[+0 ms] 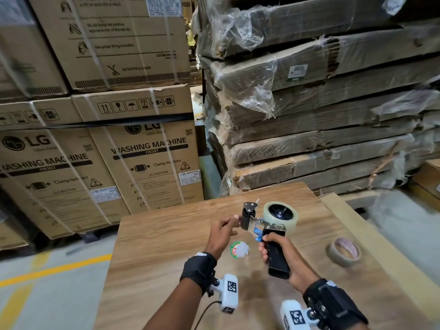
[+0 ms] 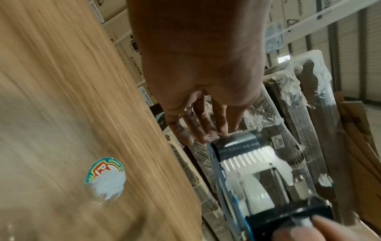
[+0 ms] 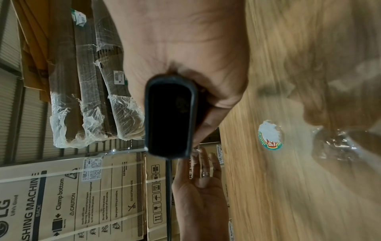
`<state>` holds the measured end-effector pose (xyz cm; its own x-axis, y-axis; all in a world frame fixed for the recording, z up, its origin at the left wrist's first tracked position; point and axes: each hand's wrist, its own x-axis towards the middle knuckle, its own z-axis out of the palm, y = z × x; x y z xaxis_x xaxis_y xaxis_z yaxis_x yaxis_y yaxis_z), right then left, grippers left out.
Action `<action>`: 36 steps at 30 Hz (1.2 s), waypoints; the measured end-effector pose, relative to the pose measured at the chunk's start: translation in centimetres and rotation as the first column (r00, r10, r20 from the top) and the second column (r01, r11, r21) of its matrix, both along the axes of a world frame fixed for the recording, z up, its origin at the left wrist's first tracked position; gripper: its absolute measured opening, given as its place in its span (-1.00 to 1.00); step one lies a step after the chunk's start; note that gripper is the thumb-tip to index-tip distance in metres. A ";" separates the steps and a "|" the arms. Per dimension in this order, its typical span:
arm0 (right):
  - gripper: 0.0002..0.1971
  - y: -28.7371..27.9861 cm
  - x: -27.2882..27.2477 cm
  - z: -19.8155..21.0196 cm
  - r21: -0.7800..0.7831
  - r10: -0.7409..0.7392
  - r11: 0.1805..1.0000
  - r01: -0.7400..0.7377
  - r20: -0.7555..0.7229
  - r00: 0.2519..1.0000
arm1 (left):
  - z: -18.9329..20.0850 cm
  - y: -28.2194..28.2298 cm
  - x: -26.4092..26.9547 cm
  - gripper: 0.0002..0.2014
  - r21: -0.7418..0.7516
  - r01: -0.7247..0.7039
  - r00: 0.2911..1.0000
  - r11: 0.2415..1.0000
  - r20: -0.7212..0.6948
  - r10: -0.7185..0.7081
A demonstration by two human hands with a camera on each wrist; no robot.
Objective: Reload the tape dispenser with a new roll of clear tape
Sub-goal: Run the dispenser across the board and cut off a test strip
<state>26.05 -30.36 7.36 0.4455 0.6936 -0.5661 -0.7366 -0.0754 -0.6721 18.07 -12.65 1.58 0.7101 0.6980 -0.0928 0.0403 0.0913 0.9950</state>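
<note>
My right hand grips the black handle of the tape dispenser, holding it above the wooden table. A full roll of clear tape sits on the dispenser's hub. My left hand reaches to the dispenser's front end, its straight fingertips touching the black roller by the toothed blade. The right wrist view looks at the handle's butt end in my right palm, with my left hand beyond it, fingers extended.
A nearly spent tape roll lies on the table to the right. A torn round sticker is stuck to the tabletop under my hands. Stacked washing machine boxes stand at the left, and plastic-wrapped flat cartons behind the table.
</note>
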 end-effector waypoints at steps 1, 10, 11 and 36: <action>-0.93 0.1 0.4 0.0 0.008 -0.001 1.000 0.001 -0.004 1.000 | 0.2 0.1 0.4 -0.78 -0.019 0.008 1.000 1.000 0.007 -0.008; -0.88 0.3 3.6 0.3 0.050 0.003 0.999 0.000 -0.056 0.998 | 0.6 1.4 3.2 -0.81 -0.142 0.063 0.998 0.988 -0.007 -0.065; -0.88 0.3 4.0 0.3 0.049 0.002 0.999 0.001 -0.065 0.998 | 0.5 1.4 3.5 -0.82 -0.143 0.059 0.998 0.988 -0.013 -0.062; -0.82 0.5 9.4 -2.3 -0.035 0.066 0.997 -0.076 -0.231 0.971 | -1.2 1.4 7.6 -0.86 0.327 -0.089 0.993 0.941 -0.041 0.108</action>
<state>35.44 -29.84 5.01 0.2506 0.6913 -0.6777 -0.8627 -0.1582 -0.4803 25.70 -11.28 0.40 0.6366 0.7631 0.1116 0.1054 -0.2295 0.9676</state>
